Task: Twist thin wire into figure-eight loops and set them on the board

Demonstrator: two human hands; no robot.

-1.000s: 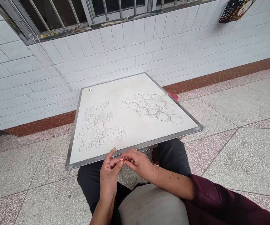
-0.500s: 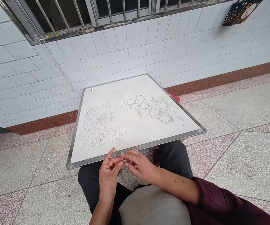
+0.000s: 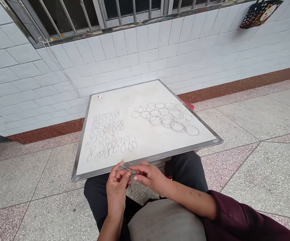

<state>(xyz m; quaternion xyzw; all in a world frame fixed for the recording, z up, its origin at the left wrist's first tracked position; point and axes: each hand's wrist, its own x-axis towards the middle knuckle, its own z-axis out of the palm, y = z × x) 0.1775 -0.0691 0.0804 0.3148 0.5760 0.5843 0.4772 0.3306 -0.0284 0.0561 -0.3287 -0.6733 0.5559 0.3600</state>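
Observation:
A thin wire loop is held between my two hands, just off the table's near edge and above my lap. My left hand pinches it between thumb and fingers, with the index finger raised inside or against the loop. From the right, my right hand closes its thumb and fingers on the wire where it crosses. Several wire loops twisted into figure eights lie in rows on the left half of the white table. Several round wire rings overlap on the right half.
A small white and red object sits at the table's far left corner. The table has a grey metal rim and stands against a white tiled wall. A dark dotted basket hangs at upper right; barred windows are above.
My right fingers have shifted slightly at the wire crossing, and more of the wire shows below the fingers. Both hands stay in nearly the same place. The view has shifted a little.

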